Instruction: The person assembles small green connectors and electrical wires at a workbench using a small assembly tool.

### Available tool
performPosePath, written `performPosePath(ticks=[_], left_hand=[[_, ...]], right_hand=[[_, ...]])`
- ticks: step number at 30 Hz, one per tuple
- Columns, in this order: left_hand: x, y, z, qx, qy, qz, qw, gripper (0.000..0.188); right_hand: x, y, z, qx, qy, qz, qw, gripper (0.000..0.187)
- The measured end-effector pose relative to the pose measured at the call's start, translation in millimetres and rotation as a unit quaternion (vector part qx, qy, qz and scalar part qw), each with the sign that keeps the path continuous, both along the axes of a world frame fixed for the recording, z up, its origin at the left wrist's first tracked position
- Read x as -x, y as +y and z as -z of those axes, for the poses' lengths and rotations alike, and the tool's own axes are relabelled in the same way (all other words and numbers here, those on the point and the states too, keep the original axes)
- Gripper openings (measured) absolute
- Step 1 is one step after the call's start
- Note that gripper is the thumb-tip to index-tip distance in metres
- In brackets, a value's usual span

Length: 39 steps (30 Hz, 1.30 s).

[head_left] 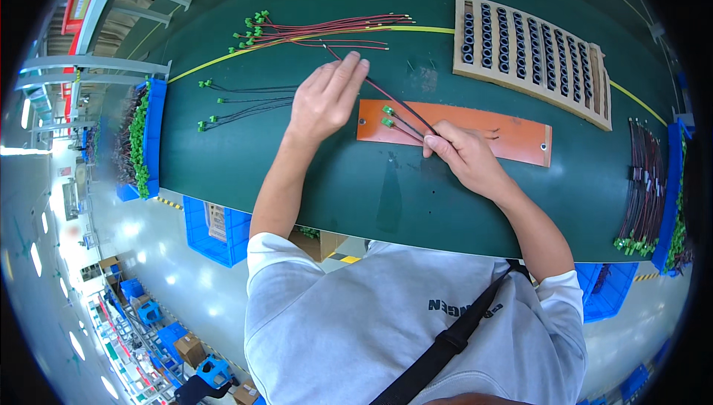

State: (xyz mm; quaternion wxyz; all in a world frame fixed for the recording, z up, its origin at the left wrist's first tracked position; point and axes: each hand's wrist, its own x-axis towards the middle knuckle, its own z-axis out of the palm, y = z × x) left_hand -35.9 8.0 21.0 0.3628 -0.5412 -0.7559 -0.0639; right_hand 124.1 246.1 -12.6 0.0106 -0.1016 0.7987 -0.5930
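My right hand pinches a bundle of thin wires over an orange board. Two green connectors on red and black leads point left out of that grip, and bare lead ends show to its right. From the same grip a red wire, dark toward the right hand, runs up and left. It passes under the closed, straight fingers of my left hand, and its tip comes out beyond them. The left thumb is hidden. Black wires with green connectors lie to the left, their other ends hidden by this hand.
Red wires with green connectors lie along a yellow line at the back. A cardboard tray of black rings stands back right. Bundled wires lie at right. Blue bins hang at both table ends; a blue crate stands below.
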Motion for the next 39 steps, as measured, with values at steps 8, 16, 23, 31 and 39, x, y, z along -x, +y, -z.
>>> performPosePath(ticks=[8,16,23,31,39], left_hand=[[7.7,-31.2,-5.5,0.051,-0.036,-0.051,0.997,0.032],[-43.0,-5.5,-9.3,-0.210,-0.777,-0.018,0.593,0.013],[-74.6,32.8,13.7,-0.300,-0.844,0.096,0.434,0.014],[-78.3,33.6,21.8,-0.355,-0.782,0.095,0.503,0.025],[-89.3,27.2,29.7,-0.349,-0.751,0.132,0.544,0.023]], right_hand=[[-1.7,2.5,-1.7,-0.006,0.038,0.008,0.999,0.016],[8.2,7.7,-1.9,0.264,-0.162,0.053,0.949,0.017],[10.4,11.4,-0.8,0.321,-0.227,0.078,0.916,0.017],[11.3,12.6,-1.5,0.328,-0.229,0.081,0.913,0.019],[11.9,13.6,-0.1,0.334,-0.225,0.073,0.913,0.022]])
